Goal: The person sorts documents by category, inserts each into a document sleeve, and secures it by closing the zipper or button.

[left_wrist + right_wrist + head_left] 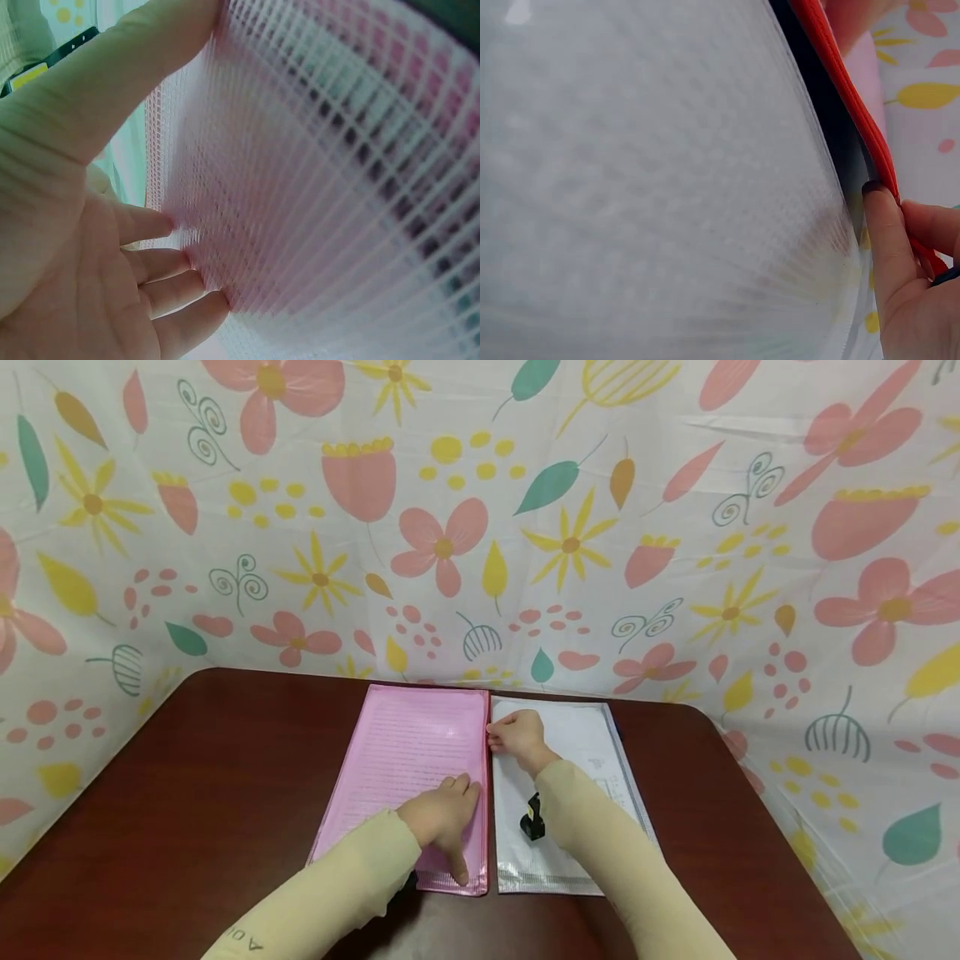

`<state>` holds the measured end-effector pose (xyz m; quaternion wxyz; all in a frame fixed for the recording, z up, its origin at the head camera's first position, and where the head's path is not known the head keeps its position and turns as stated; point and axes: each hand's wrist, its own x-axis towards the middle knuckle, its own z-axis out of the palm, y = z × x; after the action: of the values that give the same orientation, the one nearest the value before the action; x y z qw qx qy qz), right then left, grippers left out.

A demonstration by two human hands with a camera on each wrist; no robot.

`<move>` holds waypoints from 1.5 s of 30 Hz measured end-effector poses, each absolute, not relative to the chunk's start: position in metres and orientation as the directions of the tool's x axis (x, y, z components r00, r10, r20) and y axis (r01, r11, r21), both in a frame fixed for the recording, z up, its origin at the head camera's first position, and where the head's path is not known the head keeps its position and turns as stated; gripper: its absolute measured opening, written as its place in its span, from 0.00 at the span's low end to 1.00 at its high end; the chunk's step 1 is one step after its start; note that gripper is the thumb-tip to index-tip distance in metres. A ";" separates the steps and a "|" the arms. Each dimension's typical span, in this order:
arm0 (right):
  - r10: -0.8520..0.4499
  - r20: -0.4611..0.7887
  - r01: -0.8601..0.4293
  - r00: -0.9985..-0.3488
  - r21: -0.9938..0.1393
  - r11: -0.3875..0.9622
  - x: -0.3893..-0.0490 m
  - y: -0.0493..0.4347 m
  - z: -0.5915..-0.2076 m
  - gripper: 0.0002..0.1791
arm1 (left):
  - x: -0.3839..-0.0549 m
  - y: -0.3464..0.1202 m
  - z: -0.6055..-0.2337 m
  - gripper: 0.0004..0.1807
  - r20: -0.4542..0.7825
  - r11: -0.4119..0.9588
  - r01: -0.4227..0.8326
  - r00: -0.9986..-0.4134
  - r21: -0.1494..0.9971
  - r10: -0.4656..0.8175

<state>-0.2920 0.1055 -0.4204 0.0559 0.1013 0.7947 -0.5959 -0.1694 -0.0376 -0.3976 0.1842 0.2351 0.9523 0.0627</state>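
A pink mesh zipper pouch [412, 727] with printed paper inside lies flat on the table. My left hand [448, 814] rests on its lower right part, thumb spread away from the fingers; in the left wrist view the fingertips [214, 300] touch the mesh. At the pouch's right edge, my right hand [519, 733] pinches the red zipper [849, 86] between thumb and finger, seen up close in the right wrist view. Whether a pull tab is between the fingers is hard to tell. Under my right forearm lies a white mesh pouch [573, 727] holding paper.
The dark brown table [225, 777] extends on both sides of the pouches. A floral cloth [480, 568] hangs right behind the table's back edge. A narrow strip of table separates the two pouches. A black wrist camera [532, 821] sits at my right wrist.
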 end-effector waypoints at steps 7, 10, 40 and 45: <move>0.093 -0.214 0.232 -0.972 -0.925 0.301 -0.295 0.106 -0.420 0.07 | -0.168 -0.037 -0.397 0.74 -0.313 0.880 0.433 -0.823 0.193 0.474; 0.072 -0.226 0.237 -0.972 -0.914 0.328 -0.294 0.109 -0.419 0.07 | -0.168 -0.037 -0.398 0.74 -0.316 0.881 0.429 -0.823 0.196 0.472; -0.029 -0.336 0.309 -0.942 -0.895 0.323 -0.300 0.118 -0.420 0.09 | -0.170 -0.036 -0.398 0.75 -0.320 0.885 0.446 -0.825 0.138 0.466; 0.008 -0.313 0.303 -0.950 -0.910 0.283 -0.303 0.116 -0.421 0.08 | -0.171 -0.036 -0.398 0.76 -0.326 0.886 0.443 -0.824 0.138 0.463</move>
<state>-0.3033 0.1164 -0.4211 0.1247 0.0982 0.7912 -0.5906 -0.1706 -0.0364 -0.3979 0.1775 0.2374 0.9547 0.0280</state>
